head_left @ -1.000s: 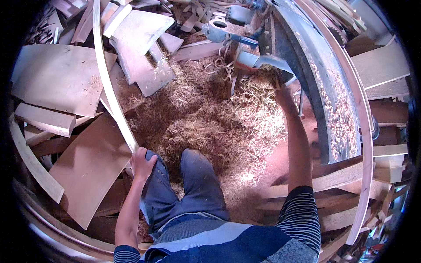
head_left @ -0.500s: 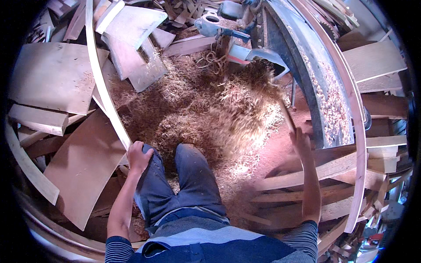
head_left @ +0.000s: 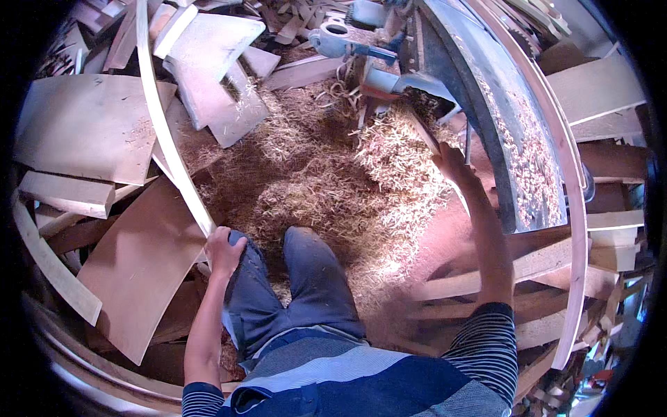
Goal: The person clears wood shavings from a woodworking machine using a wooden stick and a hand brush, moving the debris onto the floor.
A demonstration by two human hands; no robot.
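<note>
A person sits on a workshop floor, seen from above, with both arms stretched out over a thick bed of wood shavings.

Far left, flat wooden boards lie stacked and overlapping, pale on top and reddish brown nearer the person. A long, thin, pale wooden strip runs from the top of the view down across these boards to the person's knee.

The left hand sits at the lower end of that strip, resting on the left knee of the blue trousers. Its grip is curled closed around the strip's end.

In the middle, the shavings spread from the knees up to a heap below a machine. At the top centre lies a pale blue metal tool among offcuts.

Further right, the right hand reaches forward to the edge of the heap, holding a narrow wooden stick that slants up into the shavings. Its grip looks wrapped around the stick, though the fingers are partly hidden.

Just beside it, to the right, stands a curved grey machine bed sprinkled with chips. A long curved wooden rail arcs along its far side, with more planks beyond it.
</note>
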